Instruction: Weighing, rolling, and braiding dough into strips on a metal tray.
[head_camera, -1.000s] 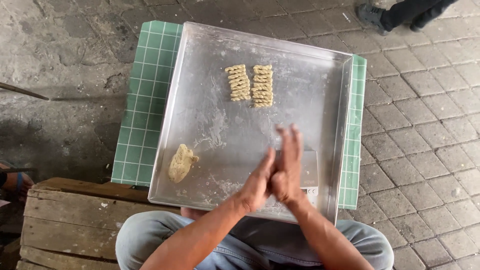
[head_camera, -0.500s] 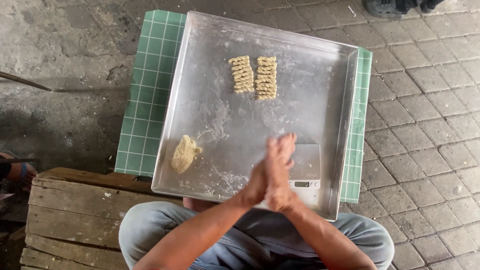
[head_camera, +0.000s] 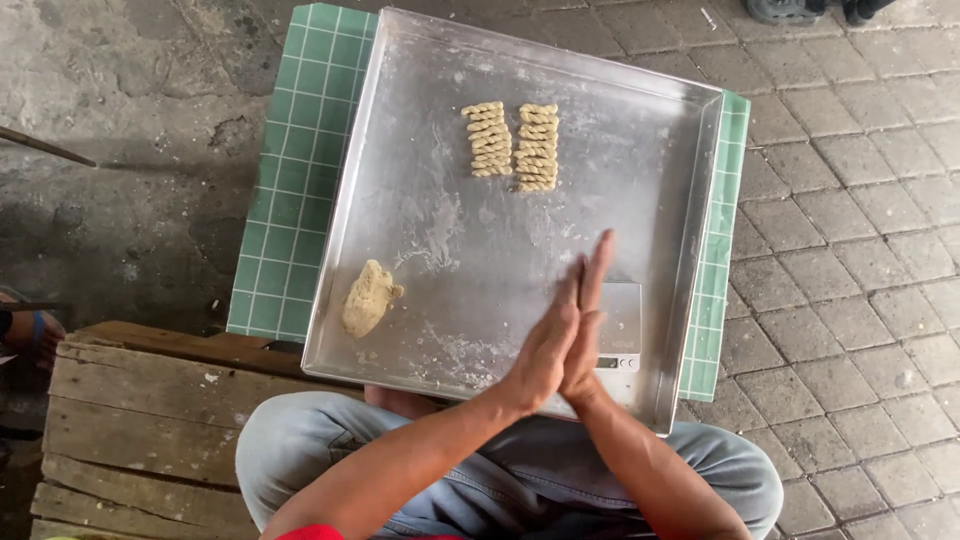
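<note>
The left hand and the right hand are pressed palm to palm, fingers straight and together, above the near right corner of the metal tray; whether dough is between them I cannot tell. The dough lump lies at the near left corner, closer to the left hand, and two rows of twisted pieces lie towards the far edge, with bare tray between

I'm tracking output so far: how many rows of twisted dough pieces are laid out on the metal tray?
2. The left row and the right row lie side by side near the tray's far edge. More dough may be hidden between the pressed-together left hand and right hand.
</note>
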